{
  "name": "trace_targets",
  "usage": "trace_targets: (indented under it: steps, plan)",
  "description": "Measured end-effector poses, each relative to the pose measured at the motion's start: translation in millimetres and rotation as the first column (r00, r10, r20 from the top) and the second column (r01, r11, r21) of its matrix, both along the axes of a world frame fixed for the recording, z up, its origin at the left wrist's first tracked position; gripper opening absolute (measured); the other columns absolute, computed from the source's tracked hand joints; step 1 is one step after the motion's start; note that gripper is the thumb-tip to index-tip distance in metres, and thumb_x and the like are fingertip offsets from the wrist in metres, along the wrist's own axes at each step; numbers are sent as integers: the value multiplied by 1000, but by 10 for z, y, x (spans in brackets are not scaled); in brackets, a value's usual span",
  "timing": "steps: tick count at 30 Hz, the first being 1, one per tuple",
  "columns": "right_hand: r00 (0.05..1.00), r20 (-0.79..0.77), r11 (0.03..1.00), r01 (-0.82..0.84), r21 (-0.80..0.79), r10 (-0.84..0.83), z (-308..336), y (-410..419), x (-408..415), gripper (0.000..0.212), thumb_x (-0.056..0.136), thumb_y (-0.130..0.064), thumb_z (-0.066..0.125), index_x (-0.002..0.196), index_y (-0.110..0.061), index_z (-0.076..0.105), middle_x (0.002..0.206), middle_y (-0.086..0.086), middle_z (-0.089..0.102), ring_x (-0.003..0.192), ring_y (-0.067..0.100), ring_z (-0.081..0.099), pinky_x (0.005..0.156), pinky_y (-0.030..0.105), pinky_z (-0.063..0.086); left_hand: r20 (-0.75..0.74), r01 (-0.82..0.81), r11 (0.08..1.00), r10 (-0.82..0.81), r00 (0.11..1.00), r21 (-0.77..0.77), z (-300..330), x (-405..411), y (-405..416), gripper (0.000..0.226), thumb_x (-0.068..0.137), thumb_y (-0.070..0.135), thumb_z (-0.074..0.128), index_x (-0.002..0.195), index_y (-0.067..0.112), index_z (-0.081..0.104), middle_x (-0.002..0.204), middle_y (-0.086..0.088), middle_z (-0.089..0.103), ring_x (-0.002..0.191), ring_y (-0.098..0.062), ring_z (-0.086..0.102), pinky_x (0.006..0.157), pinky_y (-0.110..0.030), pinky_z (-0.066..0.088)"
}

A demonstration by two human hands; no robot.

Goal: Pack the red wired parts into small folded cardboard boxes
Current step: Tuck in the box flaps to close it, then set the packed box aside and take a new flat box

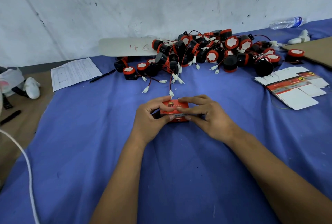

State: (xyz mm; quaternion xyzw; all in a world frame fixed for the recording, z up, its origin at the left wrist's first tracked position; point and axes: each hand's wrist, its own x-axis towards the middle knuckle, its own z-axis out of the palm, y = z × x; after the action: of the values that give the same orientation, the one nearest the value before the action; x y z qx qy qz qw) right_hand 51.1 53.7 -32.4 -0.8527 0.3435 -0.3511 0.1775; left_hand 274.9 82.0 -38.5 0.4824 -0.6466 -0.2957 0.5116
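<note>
A small red folded cardboard box (175, 106) sits on the blue cloth (89, 152) in the middle of the head view. My left hand (152, 117) grips its left end, thumb on the front face and fingers over the top. My right hand (203, 114) grips its right end the same way. What is inside the box is hidden. Behind it, along the wall, lies a heap of black-and-red round wired parts (206, 53) with white plugs on red and black leads trailing toward the box.
A stack of flat unfolded box blanks (294, 87) lies at the right. A printed sheet (73, 73) and a pen (102, 76) lie at the left, a card marked 46 (125, 46) leans on the wall. A plastic bottle (285, 23) lies far right.
</note>
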Motion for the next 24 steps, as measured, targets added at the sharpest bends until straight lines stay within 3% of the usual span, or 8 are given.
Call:
trace_targets:
  steps: [2, 5, 7, 10, 13, 17, 21, 24]
  plan:
    - [1000, 10, 1000, 8, -20, -8, -17, -4, 7, 31, 90, -10, 75, 119, -21, 76, 136, -2, 63, 121, 25, 54, 101, 40, 48, 28, -13, 1000, 13, 1000, 2, 7, -2, -1, 25, 78, -3, 84, 82, 20, 77, 129, 3, 71, 124, -8, 64, 106, -39, 53]
    - [993, 110, 997, 51, -50, -45, -38, 13, 59, 23, 83, -17, 83, 106, -19, 80, 128, -3, 67, 118, 22, 56, 96, 40, 51, 35, -14, 1000, 14, 999, 19, 7, 4, -7, 17, 78, -3, 85, 82, 12, 79, 126, 6, 72, 121, -5, 65, 106, -34, 52]
    - [986, 152, 994, 82, -70, -70, -37, 1, 115, 20, 81, -24, 85, 100, -19, 80, 126, -3, 67, 118, 19, 58, 96, 38, 52, 27, -21, 999, 20, 999, 31, 8, 4, -10, 14, 77, -2, 86, 84, 9, 80, 124, 8, 72, 118, -2, 65, 103, -27, 52]
    - [986, 156, 999, 54, -4, -52, -26, -45, 153, 20, 86, -23, 81, 105, -19, 80, 132, 0, 64, 122, 11, 59, 102, 30, 50, 25, -31, 999, 30, 999, 35, 16, 1, -17, 16, 76, 0, 87, 83, 14, 82, 122, 9, 73, 117, -1, 66, 99, -19, 51]
    - [981, 190, 999, 16, 49, -25, -27, -38, 179, 17, 87, -15, 79, 104, -13, 80, 126, 3, 66, 116, 8, 62, 99, 28, 52, 38, -40, 998, 39, 999, 45, 36, 3, -11, 14, 76, -1, 87, 83, 10, 81, 122, 5, 73, 116, -2, 67, 99, -20, 52]
    - [969, 236, 997, 67, 35, -74, 37, 91, 160, 13, 86, -9, 79, 99, -6, 81, 119, 12, 69, 108, 20, 67, 92, 35, 54, 32, -21, 999, 20, 999, 33, 98, -28, 55, 13, 78, -3, 84, 87, 5, 81, 121, 2, 74, 114, -6, 69, 99, -30, 56]
    - [934, 289, 976, 219, 3, -211, 256, 329, -247, 10, 87, -6, 77, 95, -2, 80, 111, 13, 71, 99, 23, 68, 86, 35, 55, -38, 85, 996, -86, 996, -19, 234, -505, 31, 12, 78, 4, 80, 90, 9, 80, 119, 2, 76, 112, -15, 71, 91, -25, 58]
    - [883, 308, 907, 404, -119, -353, 603, 612, -839, 6, 85, -3, 76, 89, 2, 78, 99, 12, 71, 88, 26, 68, 78, 42, 55, -119, 235, 968, -244, 962, -88, 502, -1242, 5, 17, 77, 8, 75, 94, 6, 77, 121, -5, 74, 109, -14, 72, 89, -22, 59]
